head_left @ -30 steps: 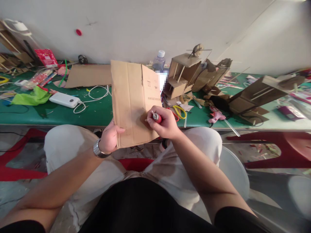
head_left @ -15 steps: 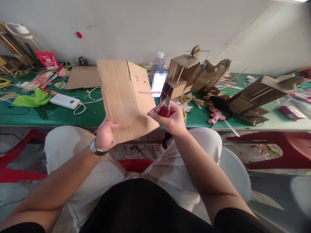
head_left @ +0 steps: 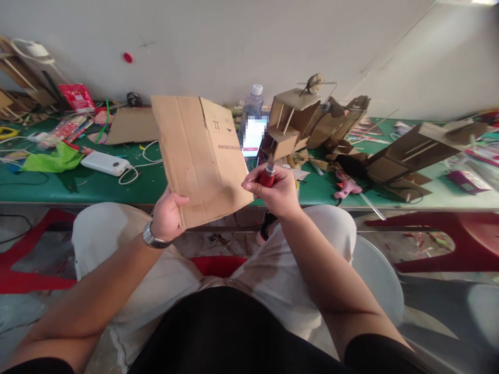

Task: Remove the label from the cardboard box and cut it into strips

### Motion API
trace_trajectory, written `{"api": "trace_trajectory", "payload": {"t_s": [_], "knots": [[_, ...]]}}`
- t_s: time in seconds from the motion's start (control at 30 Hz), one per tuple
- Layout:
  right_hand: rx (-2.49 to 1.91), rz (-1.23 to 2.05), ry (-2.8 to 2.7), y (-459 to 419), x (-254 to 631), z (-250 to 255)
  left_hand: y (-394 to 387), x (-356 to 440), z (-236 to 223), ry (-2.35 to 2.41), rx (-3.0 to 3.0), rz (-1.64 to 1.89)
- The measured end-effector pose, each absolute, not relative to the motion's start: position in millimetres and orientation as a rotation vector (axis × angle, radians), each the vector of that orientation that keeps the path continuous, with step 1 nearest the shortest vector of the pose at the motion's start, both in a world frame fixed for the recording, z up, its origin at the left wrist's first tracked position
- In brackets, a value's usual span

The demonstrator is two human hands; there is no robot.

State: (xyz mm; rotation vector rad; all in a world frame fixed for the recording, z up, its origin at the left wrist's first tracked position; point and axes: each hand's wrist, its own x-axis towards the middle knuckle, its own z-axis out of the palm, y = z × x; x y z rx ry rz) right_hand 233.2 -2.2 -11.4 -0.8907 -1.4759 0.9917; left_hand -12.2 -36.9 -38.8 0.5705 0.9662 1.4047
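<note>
My left hand (head_left: pixel 167 214) grips a tan cardboard sheet (head_left: pixel 198 161) by its lower left corner, thumb on the near face. Fold lines and printed marks run across the sheet, which is tilted up above my lap. At its lower right edge, my right hand (head_left: pixel 276 189) is closed around a craft knife (head_left: pixel 267 176) with a red handle, its blade pointing up and away. The thumb and index finger of this hand are pinched close to the sheet's edge; whether they touch it I cannot tell.
On the green table (head_left: pixel 148 182) lie a white power bank (head_left: pixel 105 163), a lit phone (head_left: pixel 254 137), a bottle (head_left: pixel 253 104) and a pink glue gun (head_left: pixel 348 188). Cardboard models (head_left: pixel 290 122) stand at the right. Red stools (head_left: pixel 460 241) flank my legs.
The cardboard sheet has moved left and tilted, uncovering the phone. My right hand has shifted right from the sheet's face to its edge, and the knife blade has come into view.
</note>
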Motion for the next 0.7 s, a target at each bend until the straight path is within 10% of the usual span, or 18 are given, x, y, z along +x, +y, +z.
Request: {"api": "trace_trajectory", "payload": {"t_s": [0.7], "knots": [[-0.746,1.009,-1.447,-2.2,232.9,-11.5,-32.4,-15.0,-46.9,0.936,0.546,1.414]]}}
